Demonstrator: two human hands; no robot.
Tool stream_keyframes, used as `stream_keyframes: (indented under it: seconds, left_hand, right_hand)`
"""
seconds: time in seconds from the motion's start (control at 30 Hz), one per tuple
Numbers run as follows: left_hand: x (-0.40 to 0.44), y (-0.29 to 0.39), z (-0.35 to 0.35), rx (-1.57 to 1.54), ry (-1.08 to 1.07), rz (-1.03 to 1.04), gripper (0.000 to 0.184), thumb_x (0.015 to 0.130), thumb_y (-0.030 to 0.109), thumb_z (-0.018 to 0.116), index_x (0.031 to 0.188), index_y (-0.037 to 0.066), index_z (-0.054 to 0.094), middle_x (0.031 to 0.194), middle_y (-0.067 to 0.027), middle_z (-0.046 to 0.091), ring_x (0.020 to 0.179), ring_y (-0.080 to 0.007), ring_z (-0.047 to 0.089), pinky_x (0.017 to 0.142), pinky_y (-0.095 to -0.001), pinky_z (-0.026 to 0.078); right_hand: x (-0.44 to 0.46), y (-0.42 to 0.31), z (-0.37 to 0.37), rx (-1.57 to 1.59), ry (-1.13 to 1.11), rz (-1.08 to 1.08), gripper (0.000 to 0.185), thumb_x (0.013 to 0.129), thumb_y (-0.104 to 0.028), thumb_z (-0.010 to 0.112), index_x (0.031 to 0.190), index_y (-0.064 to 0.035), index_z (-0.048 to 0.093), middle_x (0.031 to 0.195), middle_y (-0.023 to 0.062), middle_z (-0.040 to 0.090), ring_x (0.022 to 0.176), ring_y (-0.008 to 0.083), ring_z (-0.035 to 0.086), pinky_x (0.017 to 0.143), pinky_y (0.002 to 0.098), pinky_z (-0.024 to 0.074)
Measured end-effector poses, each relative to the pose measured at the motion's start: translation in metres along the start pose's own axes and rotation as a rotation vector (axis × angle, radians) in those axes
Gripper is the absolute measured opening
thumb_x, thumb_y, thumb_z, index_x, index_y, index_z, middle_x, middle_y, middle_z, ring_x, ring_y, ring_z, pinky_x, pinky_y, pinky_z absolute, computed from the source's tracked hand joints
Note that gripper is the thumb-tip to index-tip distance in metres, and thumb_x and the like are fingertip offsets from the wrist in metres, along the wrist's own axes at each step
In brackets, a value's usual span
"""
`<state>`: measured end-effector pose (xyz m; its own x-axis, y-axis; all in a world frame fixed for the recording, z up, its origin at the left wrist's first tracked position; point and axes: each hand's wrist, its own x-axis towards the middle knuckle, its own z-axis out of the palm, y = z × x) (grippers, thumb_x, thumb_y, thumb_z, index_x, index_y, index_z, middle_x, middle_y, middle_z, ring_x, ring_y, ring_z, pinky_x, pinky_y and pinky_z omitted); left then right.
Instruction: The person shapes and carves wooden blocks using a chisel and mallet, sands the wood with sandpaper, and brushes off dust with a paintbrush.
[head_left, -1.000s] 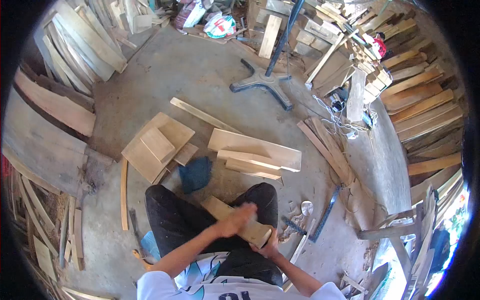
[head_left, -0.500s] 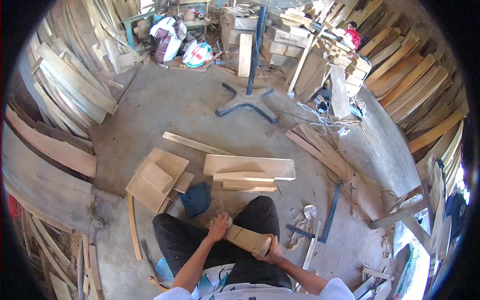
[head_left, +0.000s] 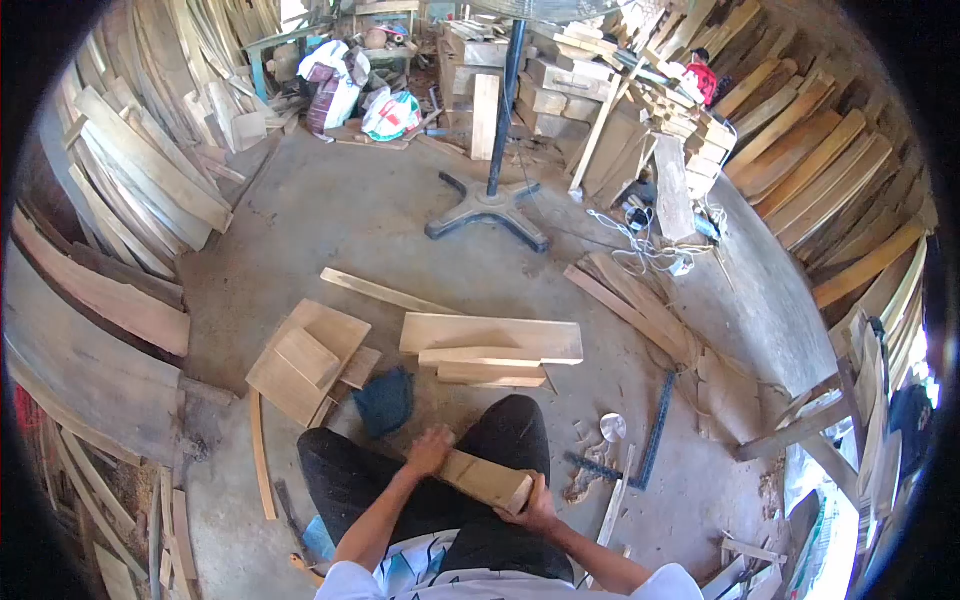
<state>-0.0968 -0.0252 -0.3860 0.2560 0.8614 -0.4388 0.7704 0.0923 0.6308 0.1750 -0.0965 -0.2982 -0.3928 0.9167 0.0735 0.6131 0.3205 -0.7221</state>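
A thick wooden block (head_left: 485, 478) lies slantwise across my lap, over the dark trousers. My right hand (head_left: 532, 506) grips its near right end, fingers wrapped round the edge. At the block's far left end is my left hand (head_left: 430, 451), slightly blurred; whether it holds anything under the palm is hidden. Just beyond my left hand a dark blue cloth (head_left: 384, 402) lies on the floor. Past my knees rest a long board (head_left: 490, 336) with smaller pieces against it, and a square board (head_left: 310, 360) with a smaller piece on top.
A black metal square (head_left: 657, 430) and a round shiny disc (head_left: 613, 428) lie on the floor at right. A stand with a cross-shaped base (head_left: 487, 212) rises ahead. Planks lean along both sides. Cables (head_left: 640, 250) and a person in red (head_left: 700, 78) are at upper right.
The view has tilted up since the first frame. My left hand has moved from the block's middle to its far left end. My right hand keeps its hold.
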Motion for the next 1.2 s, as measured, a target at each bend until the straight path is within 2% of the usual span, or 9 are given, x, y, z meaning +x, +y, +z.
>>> stream_keyframes:
  seconds: [0.1,0.23,0.37,0.6,0.7,0.83,0.87,1.0,1.2]
  left_hand:
    - [-0.028,0.055,0.036,-0.329,0.173,0.677,0.060,0.103,0.039,0.035,0.155,0.011,0.026,0.162,-0.0150,0.022,0.149,-0.0356,0.021,0.120,-0.0495,0.017]
    - [-0.080,0.099,-0.010,-0.053,0.182,0.614,0.056,0.103,0.040,0.041,0.155,0.022,0.031,0.164,-0.0018,0.021,0.151,-0.0268,0.019,0.115,-0.0649,0.012]
    - [-0.018,-0.033,0.013,-0.057,0.326,-0.181,0.047,0.102,0.034,0.036,0.141,0.010,0.048,0.146,-0.0154,0.045,0.139,-0.0325,0.039,0.112,-0.0606,0.027]
    - [-0.106,0.143,-0.017,-0.212,0.063,0.750,0.059,0.105,0.038,0.034,0.155,0.008,0.026,0.162,-0.0156,0.019,0.150,-0.0328,0.018,0.122,-0.0426,0.013]
    - [-0.044,0.048,0.007,-0.527,0.017,0.575,0.057,0.106,0.036,0.032,0.154,0.005,0.027,0.159,-0.0178,0.026,0.149,-0.0335,0.020,0.121,-0.0432,0.016]
    - [-0.023,0.056,-0.019,0.477,-0.092,0.243,0.053,0.106,0.033,0.033,0.146,-0.002,0.035,0.147,-0.0230,0.040,0.141,-0.0358,0.033,0.119,-0.0450,0.022]
    - [-0.036,0.059,0.014,-0.280,0.204,0.514,0.053,0.104,0.031,0.038,0.146,0.000,0.036,0.150,-0.0223,0.037,0.142,-0.0377,0.031,0.118,-0.0460,0.024]
    - [-0.090,0.124,-0.008,-0.159,0.152,0.889,0.055,0.105,0.040,0.037,0.153,0.015,0.033,0.161,-0.0099,0.027,0.150,-0.0277,0.018,0.120,-0.0536,0.010]
    - [-0.053,0.050,-0.015,-0.100,0.120,0.399,0.051,0.107,0.043,0.027,0.151,0.021,0.041,0.160,-0.0047,0.032,0.149,-0.0262,0.025,0.119,-0.0575,0.008]
  right_hand:
    - [0.002,0.003,0.000,0.046,0.012,0.000,0.095,0.062,-0.044,0.092,0.127,-0.0013,0.037,0.110,0.0204,0.059,0.098,0.0387,0.065,0.082,0.0466,0.0548]
    - [-0.002,0.012,0.004,-0.042,0.025,-0.022,0.096,0.061,-0.044,0.092,0.127,-0.0019,0.037,0.112,0.0212,0.059,0.102,0.0385,0.064,0.085,0.0465,0.0541]
    - [0.002,-0.004,-0.004,0.055,0.000,0.005,0.092,0.061,-0.044,0.092,0.125,-0.0029,0.040,0.112,0.0203,0.059,0.103,0.0364,0.064,0.087,0.0464,0.0537]
    - [0.000,-0.001,-0.002,0.024,-0.040,0.083,0.097,0.059,-0.045,0.093,0.127,-0.0019,0.039,0.114,0.0209,0.059,0.103,0.0378,0.063,0.085,0.0462,0.0538]
    - [0.005,-0.001,-0.005,0.039,-0.056,0.078,0.097,0.058,-0.044,0.093,0.125,-0.0013,0.038,0.115,0.0211,0.058,0.102,0.0394,0.062,0.083,0.0468,0.0533]
    - [0.011,-0.001,0.000,0.088,0.017,-0.020,0.091,0.062,-0.042,0.092,0.121,0.0007,0.038,0.113,0.0210,0.058,0.101,0.0365,0.063,0.084,0.0446,0.0532]
    - [0.005,0.003,0.001,0.133,0.016,-0.024,0.089,0.064,-0.041,0.092,0.122,0.0012,0.038,0.114,0.0203,0.058,0.101,0.0355,0.064,0.084,0.0441,0.0535]
    - [0.001,0.022,0.010,-0.782,-0.028,-0.369,0.094,0.061,-0.041,0.092,0.128,-0.0037,0.040,0.122,0.0201,0.055,0.112,0.0346,0.060,0.094,0.0465,0.0501]
    - [0.002,0.003,-0.002,0.044,-0.068,0.103,0.096,0.061,-0.042,0.092,0.128,-0.0027,0.035,0.115,0.0207,0.058,0.104,0.0377,0.064,0.087,0.0460,0.0534]
